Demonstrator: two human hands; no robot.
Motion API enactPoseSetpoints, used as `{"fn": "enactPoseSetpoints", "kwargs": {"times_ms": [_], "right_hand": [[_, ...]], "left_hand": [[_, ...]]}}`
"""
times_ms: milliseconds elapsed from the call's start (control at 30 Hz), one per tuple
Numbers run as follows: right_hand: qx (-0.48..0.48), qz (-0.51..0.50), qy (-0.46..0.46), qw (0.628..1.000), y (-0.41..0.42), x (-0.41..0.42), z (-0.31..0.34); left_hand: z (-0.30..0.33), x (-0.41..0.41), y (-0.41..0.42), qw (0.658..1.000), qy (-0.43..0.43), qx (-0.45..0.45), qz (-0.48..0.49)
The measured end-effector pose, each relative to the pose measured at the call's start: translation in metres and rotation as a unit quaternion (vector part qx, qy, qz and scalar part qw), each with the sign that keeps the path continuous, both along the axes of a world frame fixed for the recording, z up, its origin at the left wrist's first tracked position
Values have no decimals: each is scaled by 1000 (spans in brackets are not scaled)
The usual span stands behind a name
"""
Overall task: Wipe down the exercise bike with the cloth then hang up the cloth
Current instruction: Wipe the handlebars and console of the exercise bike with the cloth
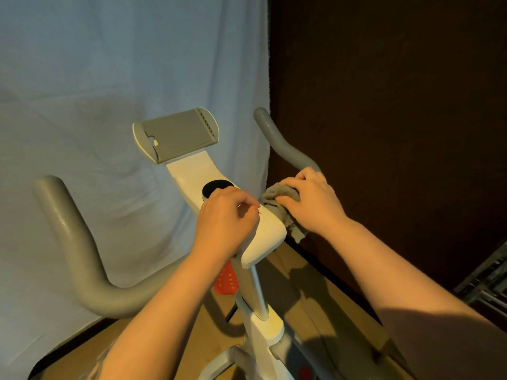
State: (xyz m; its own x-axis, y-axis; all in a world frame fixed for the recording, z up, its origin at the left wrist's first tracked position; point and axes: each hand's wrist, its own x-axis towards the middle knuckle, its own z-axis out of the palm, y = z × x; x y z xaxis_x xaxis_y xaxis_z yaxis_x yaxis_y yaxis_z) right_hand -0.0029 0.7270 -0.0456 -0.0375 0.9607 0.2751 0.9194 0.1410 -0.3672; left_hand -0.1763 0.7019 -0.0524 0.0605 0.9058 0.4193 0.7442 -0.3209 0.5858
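Both of my forearms come up from the bottom of the head view toward the middle of the exercise bike (263,234). My left hand (223,222) sits on the white console, fingers curled in a loose fist over its near end, with the knuckles just in front of the round black dial (212,187). I cannot tell whether it grips anything more than the console's edge.

My right hand (311,201) is closed down over the cloth (277,204), a grey-brown rag bunched under the palm and fingers. It presses the cloth against the base of the right handlebar (282,144), just beside the white console. A loose end of the cloth hangs below the hand, off the console's right edge.

Farther off, the grey phone tray (178,133) tilts up at the far end of the white console. The left handlebar (71,237) sweeps wide in a grey curve at the left of the picture. Below the console the grey stem drops into the white frame (263,333), and a small red thing (226,281) shows beside the stem, partly hidden by my left wrist.

Behind the bike hangs a pale sheet (109,78), with a dark wall (384,91) to its right. A wooden floor (315,283) lies under the bike.
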Motion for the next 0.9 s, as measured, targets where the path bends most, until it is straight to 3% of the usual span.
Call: {"fn": "enactPoseSetpoints", "kwargs": {"times_ms": [100, 167, 267, 333, 433, 533, 667, 767, 900], "right_hand": [[40, -5, -30, 999, -7, -20, -7], [19, 21, -26, 999, -4, -17, -6], [47, -87, 19, 995, 3, 0, -9], [79, -190, 183, 961, -11, -11, -23], [81, -184, 416, 887, -33, -41, -45], [123, -195, 521, 822, -24, -37, -49], [135, -252, 584, 760, -20, -52, -56], [123, -220, 557, 791, -27, -50, -59], [93, -247, 418, 869, -4, -8, -40]], "left_hand": [[0, -1, -1, 1000, -5, -3, -1], [0, 0, -2, 1000, 2, 1, 1], [0, 5, 0, 1000, 20, 8, 14], [1, 10, 3, 1000, 20, 0, 10], [5, 16, 10, 999, 42, -6, -26], [5, 18, 15, 996, 60, 4, -59], [2, 18, 15, 997, 53, 21, -55], [2, 17, 16, 997, 55, 19, -55], [11, 18, 28, 989, 118, -2, -89]]}}
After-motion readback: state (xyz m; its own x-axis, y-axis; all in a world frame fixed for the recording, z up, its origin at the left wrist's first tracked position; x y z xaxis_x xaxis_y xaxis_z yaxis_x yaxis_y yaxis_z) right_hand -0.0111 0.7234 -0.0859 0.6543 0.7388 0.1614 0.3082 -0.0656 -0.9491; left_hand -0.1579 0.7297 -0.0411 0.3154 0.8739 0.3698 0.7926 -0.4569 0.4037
